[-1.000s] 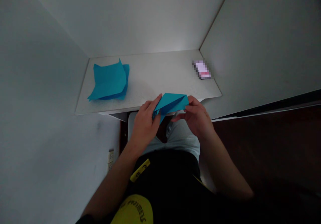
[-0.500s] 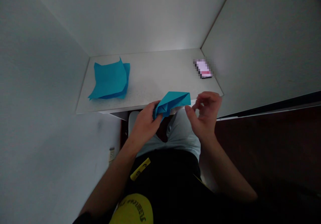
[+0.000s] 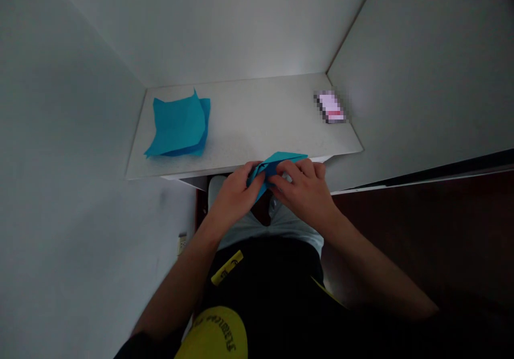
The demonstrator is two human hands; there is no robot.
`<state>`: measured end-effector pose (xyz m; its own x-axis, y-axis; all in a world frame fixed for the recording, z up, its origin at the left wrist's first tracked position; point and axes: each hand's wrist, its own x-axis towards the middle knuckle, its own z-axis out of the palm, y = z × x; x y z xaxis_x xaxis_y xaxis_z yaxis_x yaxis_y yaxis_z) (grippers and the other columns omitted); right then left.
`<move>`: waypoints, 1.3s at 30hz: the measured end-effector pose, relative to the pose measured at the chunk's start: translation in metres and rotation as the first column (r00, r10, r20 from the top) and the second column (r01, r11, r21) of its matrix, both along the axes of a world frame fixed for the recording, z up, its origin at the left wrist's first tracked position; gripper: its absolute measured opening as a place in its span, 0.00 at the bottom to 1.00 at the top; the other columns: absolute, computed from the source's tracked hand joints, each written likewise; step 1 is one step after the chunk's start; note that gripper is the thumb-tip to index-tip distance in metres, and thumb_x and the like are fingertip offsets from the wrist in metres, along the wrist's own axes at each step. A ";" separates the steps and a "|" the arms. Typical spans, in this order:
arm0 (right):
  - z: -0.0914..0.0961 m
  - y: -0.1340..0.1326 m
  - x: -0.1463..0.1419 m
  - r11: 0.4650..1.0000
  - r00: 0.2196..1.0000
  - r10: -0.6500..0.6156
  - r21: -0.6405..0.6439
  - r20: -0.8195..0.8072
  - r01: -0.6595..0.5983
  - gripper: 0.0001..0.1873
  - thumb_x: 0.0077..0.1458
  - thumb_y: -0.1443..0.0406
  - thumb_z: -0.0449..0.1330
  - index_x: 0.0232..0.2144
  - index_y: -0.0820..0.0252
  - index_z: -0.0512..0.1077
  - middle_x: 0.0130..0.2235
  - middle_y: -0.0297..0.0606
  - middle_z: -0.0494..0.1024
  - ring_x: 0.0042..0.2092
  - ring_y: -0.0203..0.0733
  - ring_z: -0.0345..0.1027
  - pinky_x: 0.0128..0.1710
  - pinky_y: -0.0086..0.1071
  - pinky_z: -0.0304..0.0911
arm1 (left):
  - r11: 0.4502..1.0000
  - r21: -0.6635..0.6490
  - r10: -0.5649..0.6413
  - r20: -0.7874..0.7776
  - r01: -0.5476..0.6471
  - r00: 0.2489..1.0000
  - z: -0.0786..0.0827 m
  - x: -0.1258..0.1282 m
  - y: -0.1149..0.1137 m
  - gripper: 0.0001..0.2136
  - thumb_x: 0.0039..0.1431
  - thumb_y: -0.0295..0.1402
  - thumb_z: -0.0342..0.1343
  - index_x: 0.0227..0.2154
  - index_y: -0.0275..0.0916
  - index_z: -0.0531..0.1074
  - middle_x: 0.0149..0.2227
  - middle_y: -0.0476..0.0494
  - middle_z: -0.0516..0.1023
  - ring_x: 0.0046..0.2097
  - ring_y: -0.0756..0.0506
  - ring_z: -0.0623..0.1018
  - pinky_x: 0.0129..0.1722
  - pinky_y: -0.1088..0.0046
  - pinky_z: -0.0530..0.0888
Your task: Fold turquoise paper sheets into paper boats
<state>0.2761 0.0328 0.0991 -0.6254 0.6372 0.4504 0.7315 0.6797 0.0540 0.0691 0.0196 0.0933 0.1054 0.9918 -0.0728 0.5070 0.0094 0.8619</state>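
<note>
A folded piece of blue paper (image 3: pixel 277 161) is held above my lap, just at the near edge of the white desk. My left hand (image 3: pixel 236 190) grips its left end, with the thumb on the near face and the fingers behind. On the right side of the paper, my right hand (image 3: pixel 303 187) has its thumb and forefinger closed on the near fold. Both hands cover part of the paper, so its full shape is hidden.
Several loose blue sheets (image 3: pixel 179 126) with curled corners lie at the left of the white desk (image 3: pixel 257 118). A phone (image 3: pixel 331 107), blurred by pixels, lies at the right near the side panel (image 3: pixel 421 80). Walls close in the desk behind and at left.
My right hand has come left from beside the paper and now pinches it. The blue paper has tilted and looks narrower. My left hand keeps its grip.
</note>
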 end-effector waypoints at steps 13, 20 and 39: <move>-0.009 0.001 0.015 0.970 0.944 0.242 0.092 -0.226 -0.227 0.02 0.71 0.64 0.69 0.43 0.50 0.82 0.55 0.33 0.87 0.42 0.42 0.71 0.43 0.42 0.62 | 0.822 -0.569 0.238 0.368 0.016 0.899 -0.013 -0.017 0.007 0.22 0.72 0.50 0.56 0.60 0.45 0.79 0.42 0.42 0.88 0.39 0.37 0.87 0.30 0.63 0.82; -0.029 -0.010 0.029 0.985 0.844 0.058 -0.109 -0.533 -0.136 0.07 0.64 0.62 0.71 0.45 0.42 0.85 0.53 0.40 0.79 0.44 0.47 0.75 0.44 0.47 0.75 | 0.903 -0.420 0.290 0.434 -0.093 0.853 -0.028 -0.019 0.004 0.17 0.71 0.44 0.61 0.57 0.45 0.81 0.59 0.41 0.87 0.58 0.35 0.86 0.47 0.58 0.87; -0.019 -0.013 0.022 0.887 0.797 -0.163 -0.441 -0.581 -0.139 0.20 0.73 0.65 0.63 0.62 0.44 0.80 0.61 0.46 0.80 0.60 0.54 0.80 0.60 0.56 0.79 | 0.999 0.040 -0.017 0.033 0.016 0.999 -0.001 -0.004 -0.017 0.23 0.81 0.49 0.51 0.67 0.42 0.71 0.63 0.37 0.82 0.61 0.37 0.82 0.65 0.54 0.76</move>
